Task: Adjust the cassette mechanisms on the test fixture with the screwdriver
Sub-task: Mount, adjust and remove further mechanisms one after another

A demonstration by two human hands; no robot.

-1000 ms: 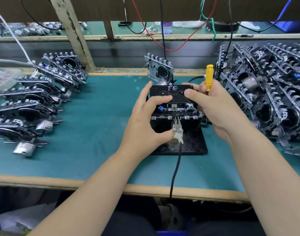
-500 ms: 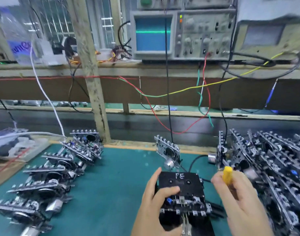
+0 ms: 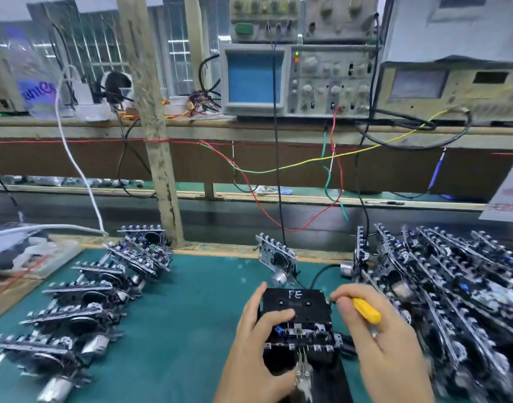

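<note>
A black cassette marked "FE" (image 3: 294, 303) sits in a cassette mechanism (image 3: 304, 334) mounted on the dark test fixture (image 3: 331, 379) at the bottom centre. My left hand (image 3: 255, 344) grips the left side of the mechanism, thumb up along the cassette edge and a finger lying across its front. My right hand (image 3: 377, 338) holds a yellow-handled screwdriver (image 3: 366, 311) at the cassette's right edge; its tip is hidden behind my fingers. A clip with a black cable (image 3: 303, 373) hangs on the fixture's front.
Rows of cassette mechanisms lie on the green mat at the left (image 3: 83, 306) and are piled at the right (image 3: 441, 286). One mechanism (image 3: 275, 258) stands behind the fixture. An oscilloscope (image 3: 296, 80) and other instruments sit on the shelf, with wires hanging down.
The view has tilted up from the bench to the instrument shelf. My right hand has turned the screwdriver from upright to slanted and brought it to the cassette's right edge.
</note>
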